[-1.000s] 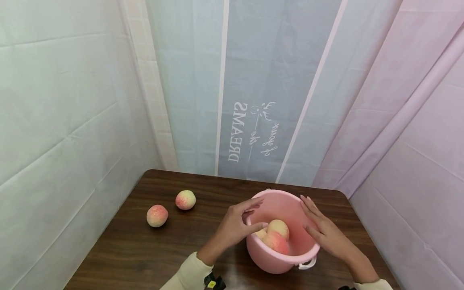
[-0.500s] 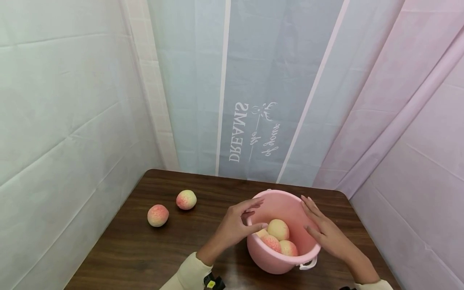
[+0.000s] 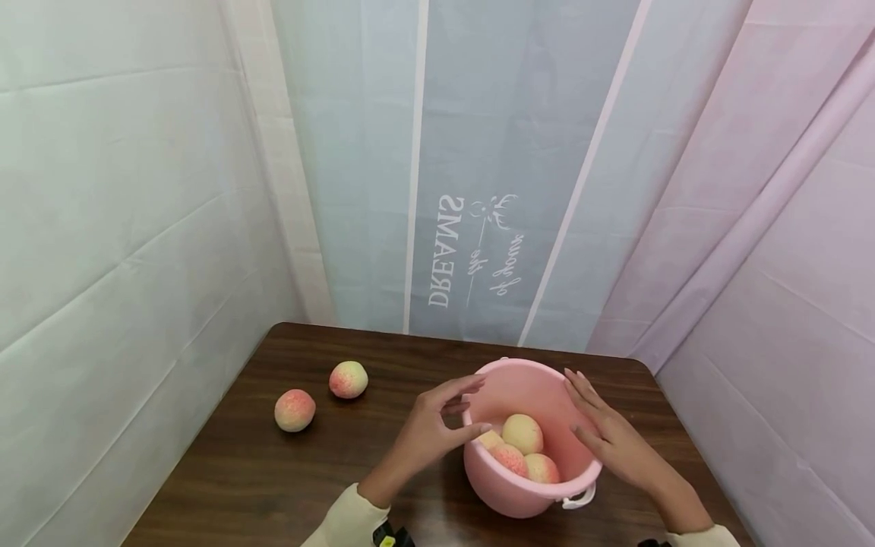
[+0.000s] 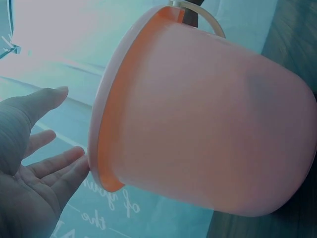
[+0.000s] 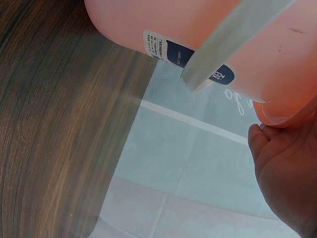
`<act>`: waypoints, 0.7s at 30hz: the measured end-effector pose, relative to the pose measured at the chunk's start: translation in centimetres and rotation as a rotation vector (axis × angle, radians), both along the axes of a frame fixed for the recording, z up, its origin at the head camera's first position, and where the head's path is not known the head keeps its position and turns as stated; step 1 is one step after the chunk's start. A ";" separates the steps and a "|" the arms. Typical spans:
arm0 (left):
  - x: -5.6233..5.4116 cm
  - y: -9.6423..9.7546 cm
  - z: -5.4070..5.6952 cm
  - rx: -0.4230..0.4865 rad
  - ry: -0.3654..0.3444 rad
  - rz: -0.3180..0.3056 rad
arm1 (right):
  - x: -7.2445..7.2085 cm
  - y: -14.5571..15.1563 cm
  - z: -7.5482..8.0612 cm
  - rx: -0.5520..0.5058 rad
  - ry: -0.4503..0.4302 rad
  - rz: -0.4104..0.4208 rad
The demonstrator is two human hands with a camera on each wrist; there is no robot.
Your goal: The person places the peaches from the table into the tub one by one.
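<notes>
Toward the table's right side stands a pink bucket [image 3: 509,494] with several peaches inside; a pale peach [image 3: 522,434] lies behind a pinkish-red peach [image 3: 509,460] and a two-toned peach [image 3: 542,469]. My left hand [image 3: 427,425] hovers at the bucket's left rim, fingers spread and nothing held. In the left wrist view its fingertips [image 4: 81,156] come right up to the rim. My right hand [image 3: 615,441] rests along the right rim with straight fingers, the thumb over the inside. Part of one more peach [image 3: 490,439] shows by the left wall.
Two peaches lie on the dark wooden table [image 3: 273,486] at the left: a pink peach [image 3: 295,410] and a yellowish peach [image 3: 349,379] behind it. A white handle [image 3: 579,497] hangs at the bucket's front right. A printed curtain [image 3: 506,152] closes off the back.
The blurred reddish peach in the bucket has settled; two peaches now show at the front. My left hand has drawn slightly left from the rim. The right hand stays in place.
</notes>
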State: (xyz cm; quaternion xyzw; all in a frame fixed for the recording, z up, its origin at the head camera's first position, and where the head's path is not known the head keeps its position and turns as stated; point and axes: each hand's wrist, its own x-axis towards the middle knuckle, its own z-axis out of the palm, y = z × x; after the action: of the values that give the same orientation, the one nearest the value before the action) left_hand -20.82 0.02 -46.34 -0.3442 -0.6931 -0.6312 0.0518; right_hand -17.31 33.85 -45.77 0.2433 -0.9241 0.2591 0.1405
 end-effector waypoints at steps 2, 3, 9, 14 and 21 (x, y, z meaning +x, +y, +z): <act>0.0 -0.1 0.0 0.004 0.007 0.004 | 0.0 0.0 0.0 0.000 -0.001 0.000; 0.0 -0.2 0.0 0.008 0.011 0.005 | 0.0 0.1 0.0 0.001 -0.001 0.000; -0.1 -0.6 -0.2 0.040 0.036 -0.015 | 0.1 0.2 -0.1 0.005 0.001 0.004; 0.0 -1.0 -0.4 0.066 0.048 -0.026 | 0.2 0.3 -0.2 0.001 0.016 0.010; 0.2 -2.1 -0.7 0.063 0.026 0.035 | 0.1 0.2 -0.1 0.013 0.015 0.010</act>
State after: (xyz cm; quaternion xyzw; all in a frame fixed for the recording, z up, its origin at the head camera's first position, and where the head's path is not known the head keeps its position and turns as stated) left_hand -20.58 -2.11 -47.01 -0.3386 -0.6780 -0.6472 0.0826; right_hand -17.26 34.08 -45.87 0.2506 -0.9235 0.2519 0.1446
